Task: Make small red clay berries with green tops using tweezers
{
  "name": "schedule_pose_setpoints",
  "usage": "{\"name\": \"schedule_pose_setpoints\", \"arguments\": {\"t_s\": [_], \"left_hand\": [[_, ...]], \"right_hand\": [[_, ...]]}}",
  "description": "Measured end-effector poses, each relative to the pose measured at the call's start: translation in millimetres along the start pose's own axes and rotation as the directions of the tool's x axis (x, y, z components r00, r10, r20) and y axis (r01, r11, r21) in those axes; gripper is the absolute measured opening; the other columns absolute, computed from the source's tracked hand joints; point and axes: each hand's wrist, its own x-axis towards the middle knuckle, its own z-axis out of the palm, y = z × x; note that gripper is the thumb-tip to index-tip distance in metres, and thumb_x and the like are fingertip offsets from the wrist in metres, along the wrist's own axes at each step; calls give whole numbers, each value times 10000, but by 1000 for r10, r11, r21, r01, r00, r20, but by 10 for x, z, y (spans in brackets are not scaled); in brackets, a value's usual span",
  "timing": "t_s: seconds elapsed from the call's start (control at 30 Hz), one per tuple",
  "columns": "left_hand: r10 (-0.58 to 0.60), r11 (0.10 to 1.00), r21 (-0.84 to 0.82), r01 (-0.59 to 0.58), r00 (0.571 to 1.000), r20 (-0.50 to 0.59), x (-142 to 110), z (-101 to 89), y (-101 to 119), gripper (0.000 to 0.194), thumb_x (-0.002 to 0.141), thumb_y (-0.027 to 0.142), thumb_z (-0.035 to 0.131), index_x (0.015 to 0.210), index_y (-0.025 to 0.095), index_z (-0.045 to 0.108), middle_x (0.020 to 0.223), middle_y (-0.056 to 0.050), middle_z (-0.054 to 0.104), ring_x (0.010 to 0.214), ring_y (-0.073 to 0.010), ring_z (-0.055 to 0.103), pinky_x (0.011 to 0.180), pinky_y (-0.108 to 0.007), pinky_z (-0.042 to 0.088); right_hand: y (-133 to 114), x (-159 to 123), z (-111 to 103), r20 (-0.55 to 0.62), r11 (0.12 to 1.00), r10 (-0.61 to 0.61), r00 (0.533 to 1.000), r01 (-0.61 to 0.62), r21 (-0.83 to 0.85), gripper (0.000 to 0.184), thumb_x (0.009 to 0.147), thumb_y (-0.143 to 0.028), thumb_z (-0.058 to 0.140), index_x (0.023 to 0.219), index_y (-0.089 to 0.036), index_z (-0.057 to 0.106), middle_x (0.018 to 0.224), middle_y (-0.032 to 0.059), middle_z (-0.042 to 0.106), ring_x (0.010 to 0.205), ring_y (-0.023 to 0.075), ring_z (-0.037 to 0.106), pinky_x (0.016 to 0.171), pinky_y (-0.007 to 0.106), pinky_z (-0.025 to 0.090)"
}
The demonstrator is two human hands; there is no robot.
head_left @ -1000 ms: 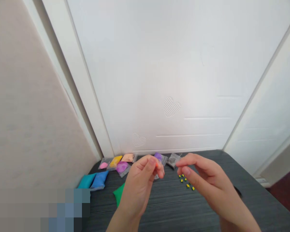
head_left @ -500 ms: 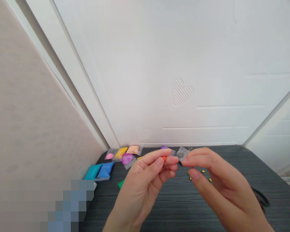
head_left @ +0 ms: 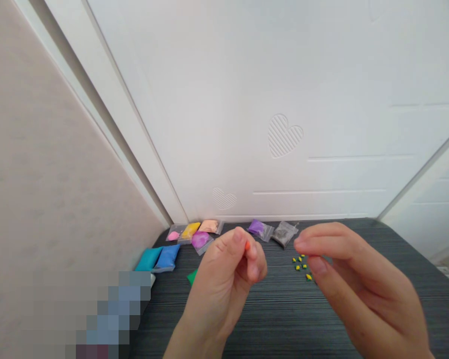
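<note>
A white panel [head_left: 209, 99] embossed with hearts is set behind a dark, wood-grained tabletop [head_left: 277, 319]. The right hand [head_left: 370, 286] is held at the three o'clock of the left hand [head_left: 222, 271], its thumb and fingers narrowly curled; whether they touch cannot be told. From the left hand, a blue packet [head_left: 168, 256] is seen at nine, a grey zip bag [head_left: 284, 233] at two, a yellow zip bag [head_left: 190, 230] at ten. Yellow-and-green pieces [head_left: 304, 266] are scattered at the right hand's nine. An orange lump [head_left: 247, 245] is pinched between left thumb and fingers.
</note>
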Motion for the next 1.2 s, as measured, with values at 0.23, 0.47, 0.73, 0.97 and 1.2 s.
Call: {"name": "schedule_pose_setpoints", "arguments": {"t_s": [0.23, 0.47, 0.73, 0.97, 1.2], "left_hand": [[-78, 997, -14, 77, 996, -52, 24, 11, 14, 115, 778, 102, 561, 844, 158, 638, 756, -17, 676, 623, -43, 583, 538, -103, 443], [-3, 996, 89, 10, 997, -74, 39, 52, -15, 175, 824, 127, 500, 908, 164, 649, 866, -38, 694, 745, -101, 631, 604, -161, 491], [258, 846, 507, -166, 959, -117, 8, 26, -68, 116, 706, 109, 648, 774, 194, 608, 724, 39, 615, 686, -56, 552, 618, -137, 432], [284, 706, 681, -195, 959, -21, -26, 40, -54, 106, 733, 148, 625, 814, 216, 625, 801, 27, 598, 770, -92, 538, 706, -190, 430], [361, 676, 703, -222, 931, -53, -23, 50, -45, 117, 804, 223, 543, 785, 213, 658, 762, 16, 615, 746, -96, 521, 688, -184, 403]], "right_hand": [[9, -13, 8, -102, 1000, 7, 995, -9, -18, 232, 785, -79, 501, 959, -213, 576, 949, 8, 554, 909, 97, 514, 745, 189, 415], [35, -6, 18, -110, 999, 14, 994, -18, -35, 238, 784, -87, 507, 964, -227, 576, 945, 16, 553, 887, 122, 518, 727, 234, 410], [99, 19, -9, -120, 998, 37, 992, -43, -53, 202, 799, -119, 494, 945, -232, 578, 935, 41, 562, 884, 159, 516, 732, 288, 411], [123, 43, -28, -94, 998, 34, 995, -39, -51, 210, 793, -113, 500, 948, -233, 576, 937, 26, 565, 887, 143, 527, 754, 273, 413], [138, 56, -23, -92, 996, 13, 996, -21, -87, 192, 797, -131, 497, 937, -231, 581, 931, 31, 579, 887, 152, 538, 769, 290, 421]]}}
